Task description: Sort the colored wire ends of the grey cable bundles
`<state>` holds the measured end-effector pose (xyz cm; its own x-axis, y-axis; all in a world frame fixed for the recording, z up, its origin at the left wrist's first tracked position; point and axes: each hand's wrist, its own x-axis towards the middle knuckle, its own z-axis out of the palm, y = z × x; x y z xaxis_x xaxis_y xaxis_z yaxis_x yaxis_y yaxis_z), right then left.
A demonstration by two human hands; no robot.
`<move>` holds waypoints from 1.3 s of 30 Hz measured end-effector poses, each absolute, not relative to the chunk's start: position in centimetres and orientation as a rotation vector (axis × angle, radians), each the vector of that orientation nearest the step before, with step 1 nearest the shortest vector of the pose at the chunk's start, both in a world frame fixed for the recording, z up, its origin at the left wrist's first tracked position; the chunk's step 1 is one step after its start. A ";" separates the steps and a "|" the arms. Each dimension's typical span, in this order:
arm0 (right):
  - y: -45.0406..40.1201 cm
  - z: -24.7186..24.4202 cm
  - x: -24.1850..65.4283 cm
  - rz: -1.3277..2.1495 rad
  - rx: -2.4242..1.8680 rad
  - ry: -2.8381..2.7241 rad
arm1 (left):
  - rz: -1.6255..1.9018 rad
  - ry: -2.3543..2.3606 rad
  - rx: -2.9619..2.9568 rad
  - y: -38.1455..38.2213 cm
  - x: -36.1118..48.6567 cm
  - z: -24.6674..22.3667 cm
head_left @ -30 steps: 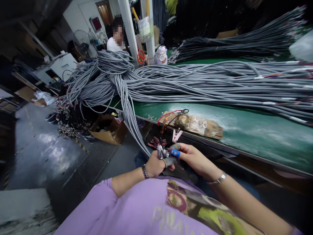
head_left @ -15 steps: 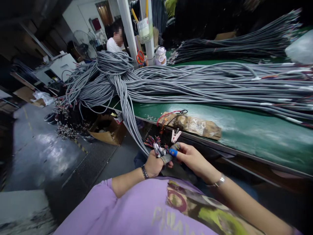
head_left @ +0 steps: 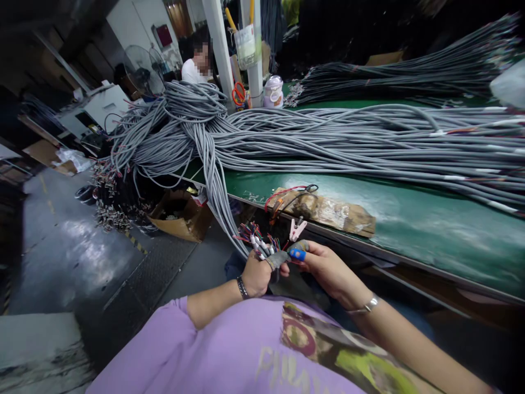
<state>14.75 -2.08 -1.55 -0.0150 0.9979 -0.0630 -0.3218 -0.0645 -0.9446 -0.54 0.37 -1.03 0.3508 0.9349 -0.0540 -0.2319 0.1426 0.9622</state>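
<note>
At one green table (head_left: 410, 205), left hand (head_left: 257, 275) gripping several cables (head_left: 261, 249), right hand (head_left: 328, 269) pinched closed

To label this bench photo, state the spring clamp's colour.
The spring clamp is pale pink, best seen in the head view.

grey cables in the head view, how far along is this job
Looks done: the held cable ends are open, with coloured wires fanned out past white bands.
In hand: the left hand grips that bunch; the right hand works at its edge, fingertips close together.
Left, perhaps: the grey cables on the bench, though some also show white bands, so I can't tell how many.
</note>
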 end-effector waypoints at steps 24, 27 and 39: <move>2.0 -0.4 13.9 1.547 -0.748 -0.628 | 1.016 0.820 1.041 0.3 1.3 0.1; 2.1 -0.6 13.7 1.465 -0.766 -0.644 | 1.001 0.833 1.037 0.3 1.3 0.1; 0.9 -0.5 14.5 1.562 -0.751 -0.630 | 1.003 0.803 1.058 -0.2 0.1 -0.5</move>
<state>14.55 0.92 -0.52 -0.0597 0.9922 -0.1092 -0.6389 -0.1221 -0.7596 0.08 -0.15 -0.50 0.3481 0.9355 -0.0611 -0.2646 0.1605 0.9509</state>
